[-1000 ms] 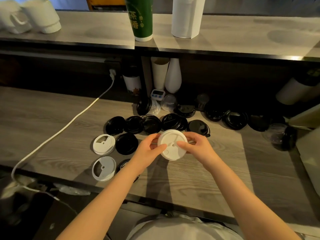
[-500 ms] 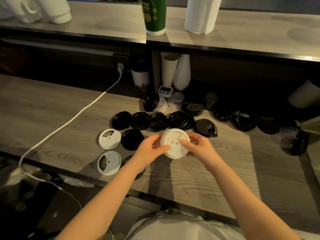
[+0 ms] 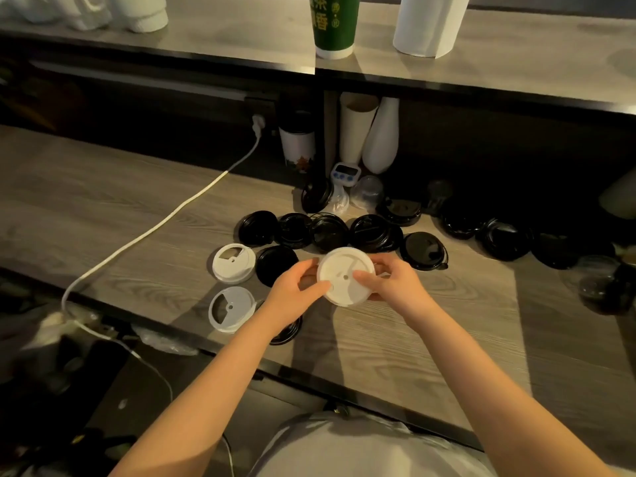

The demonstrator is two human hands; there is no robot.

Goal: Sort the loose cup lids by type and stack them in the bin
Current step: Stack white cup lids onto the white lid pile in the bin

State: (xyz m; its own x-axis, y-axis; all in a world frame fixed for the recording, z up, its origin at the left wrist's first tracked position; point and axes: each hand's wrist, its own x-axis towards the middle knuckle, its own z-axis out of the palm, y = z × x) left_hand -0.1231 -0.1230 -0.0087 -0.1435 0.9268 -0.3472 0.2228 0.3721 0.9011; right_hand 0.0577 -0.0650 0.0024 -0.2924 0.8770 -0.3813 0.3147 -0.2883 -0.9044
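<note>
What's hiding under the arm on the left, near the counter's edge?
A black lid lies on the counter beneath the left forearm. Only its near edge peeks out; the arm covers the rest, so its type cannot be told.

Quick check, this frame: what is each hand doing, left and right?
Left hand: holding the white lid by its left edge.
Right hand: holding the same white lid by its right edge, thumb on top.

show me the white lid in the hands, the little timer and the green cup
white lid (image 3: pixel 342 266): head view, on its flat top just above the centre hole
timer (image 3: pixel 346 173): head view, on its front face
green cup (image 3: pixel 335 25): head view, on its printed side wall
</note>
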